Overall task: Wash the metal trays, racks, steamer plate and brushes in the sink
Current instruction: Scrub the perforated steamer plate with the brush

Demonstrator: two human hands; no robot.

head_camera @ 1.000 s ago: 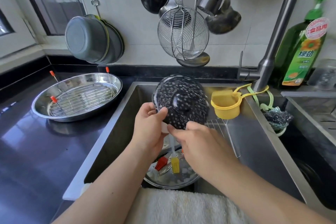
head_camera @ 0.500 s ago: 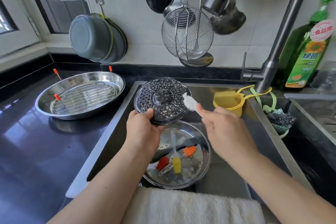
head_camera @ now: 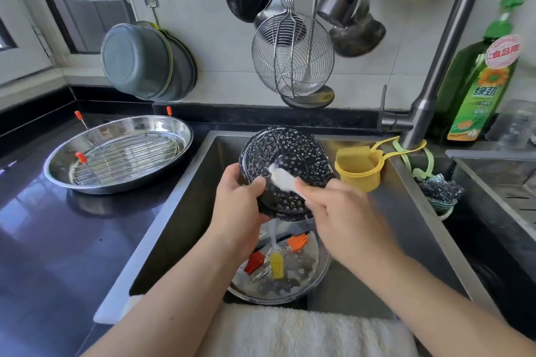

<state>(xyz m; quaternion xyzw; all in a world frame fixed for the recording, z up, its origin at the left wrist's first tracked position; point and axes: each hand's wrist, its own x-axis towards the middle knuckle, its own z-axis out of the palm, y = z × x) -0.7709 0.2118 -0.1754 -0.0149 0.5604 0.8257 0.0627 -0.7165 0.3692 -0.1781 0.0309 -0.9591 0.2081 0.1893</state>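
Steamer plate (head_camera: 290, 165), gripped over the sink (head_camera: 185, 211) by the left hand (head_camera: 237, 206), now tilted up again as the right hand (head_camera: 342, 211), grasping a white brush (head_camera: 282, 180), returns to scrubbing its face.

A single head view looks forward and steeply down from close above the sink's (head_camera: 185, 211) near edge, facing the tiled back wall (head_camera: 220, 38).

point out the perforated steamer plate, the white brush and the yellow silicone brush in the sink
round perforated metal steamer plate (head_camera: 293, 153), head view, on its holed upper face.
white brush (head_camera: 280, 179), head view, on its pale head against the plate.
yellow silicone brush (head_camera: 277, 265), head view, on its bristle head in the tray.
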